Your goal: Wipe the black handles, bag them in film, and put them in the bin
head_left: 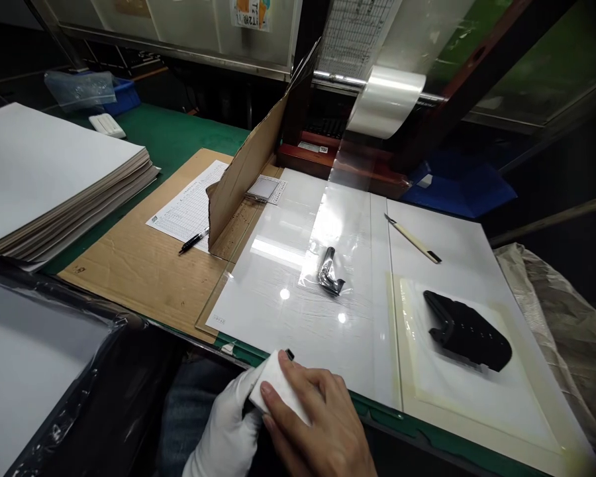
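Observation:
At the table's front edge, my left hand (231, 424) wears a white glove and is closed around a small item. My bare right hand (322, 424) presses a folded white cloth (278, 384) against it with its fingers. Only a small black tip (290, 354) of the item sticks out; the rest is hidden. Beyond my hands, a black part (330, 275) lies inside a clear plastic bag (347, 232) joined to the film from a roll (387, 99). A larger black part (469, 328) rests on a white sheet at the right.
A cutter with a pale handle (412, 240) lies at the right. Upright cardboard (248, 165) divides the table beside a form (191, 202) and a black pen (193, 241). Stacked white sheets (54, 172) are at the left; blue trays stand behind.

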Tool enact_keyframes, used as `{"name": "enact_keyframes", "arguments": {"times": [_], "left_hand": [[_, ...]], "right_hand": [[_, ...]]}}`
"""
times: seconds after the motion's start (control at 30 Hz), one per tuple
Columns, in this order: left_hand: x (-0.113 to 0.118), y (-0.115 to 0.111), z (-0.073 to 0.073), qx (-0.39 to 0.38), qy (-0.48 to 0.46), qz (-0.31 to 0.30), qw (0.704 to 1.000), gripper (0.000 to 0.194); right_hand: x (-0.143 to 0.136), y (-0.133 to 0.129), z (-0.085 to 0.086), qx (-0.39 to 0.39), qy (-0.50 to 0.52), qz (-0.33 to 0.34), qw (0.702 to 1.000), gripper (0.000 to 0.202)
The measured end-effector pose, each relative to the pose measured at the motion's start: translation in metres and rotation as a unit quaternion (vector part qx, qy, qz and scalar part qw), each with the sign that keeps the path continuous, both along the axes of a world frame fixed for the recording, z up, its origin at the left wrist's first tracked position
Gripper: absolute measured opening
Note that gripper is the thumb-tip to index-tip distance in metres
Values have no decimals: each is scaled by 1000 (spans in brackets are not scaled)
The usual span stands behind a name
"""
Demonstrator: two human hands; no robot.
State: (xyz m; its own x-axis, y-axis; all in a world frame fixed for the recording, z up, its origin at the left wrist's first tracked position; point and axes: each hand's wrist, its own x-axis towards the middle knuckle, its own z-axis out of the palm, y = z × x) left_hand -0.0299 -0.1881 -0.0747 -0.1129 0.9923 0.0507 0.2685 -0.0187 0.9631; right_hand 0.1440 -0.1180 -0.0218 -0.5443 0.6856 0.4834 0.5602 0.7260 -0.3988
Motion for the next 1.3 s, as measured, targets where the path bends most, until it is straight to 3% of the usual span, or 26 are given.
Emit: {"name": "enact_keyframes", "arguments": {"times": [0.13, 0.23, 0.3, 0.4, 0.47, 0.57, 0.63, 0.77, 0.87, 0.9, 1.03, 1.13, 1.23, 1.3], "left_hand": [[0, 0, -3, -5, 19, 1, 1000, 37], [-3, -1, -4, -17, 10, 7, 1000, 34], [-5, 1, -1, -33, 8, 4, 999, 35], [-1, 8, 11, -110, -19, 1, 994, 43], [6, 13, 19, -194, -105, 26, 975, 56], [17, 19, 25, -249, -278, 126, 919, 77], [21, 21, 27, -246, -322, 181, 896, 83], [22, 25, 30, -245, -311, 170, 902, 74], [22, 29, 34, -219, -311, 166, 910, 70], [22, 31, 35, -221, -310, 165, 910, 70], [25, 35, 38, -244, -278, 144, 918, 73], [27, 36, 41, -227, -246, 140, 932, 74], [29, 36, 45, -237, -229, 140, 934, 70], [31, 36, 47, -221, -225, 146, 938, 72]], "right_hand": [[1, 3, 1, -26, -19, -43, 999, 36], [5, 5, -1, -38, -15, -11, 999, 37], [10, 8, -4, -32, -32, -36, 998, 37], [11, 10, -10, -38, -57, -112, 991, 39], [4, 6, -13, -53, -31, -131, 989, 41], [-13, -4, -15, -52, 40, -58, 996, 45], [-18, -5, -16, -66, 60, 5, 996, 47], [-10, 5, -10, -98, 57, -26, 993, 49], [-2, 12, -6, -93, 55, 92, 990, 46], [0, 12, -6, -96, 50, 101, 989, 45], [-2, 6, -12, -89, 52, -18, 994, 50], [-8, -3, -17, -56, 64, -6, 996, 49], [-14, -11, -20, -61, 28, -124, 990, 49], [-17, -16, -23, -56, 27, -166, 984, 50]]}}
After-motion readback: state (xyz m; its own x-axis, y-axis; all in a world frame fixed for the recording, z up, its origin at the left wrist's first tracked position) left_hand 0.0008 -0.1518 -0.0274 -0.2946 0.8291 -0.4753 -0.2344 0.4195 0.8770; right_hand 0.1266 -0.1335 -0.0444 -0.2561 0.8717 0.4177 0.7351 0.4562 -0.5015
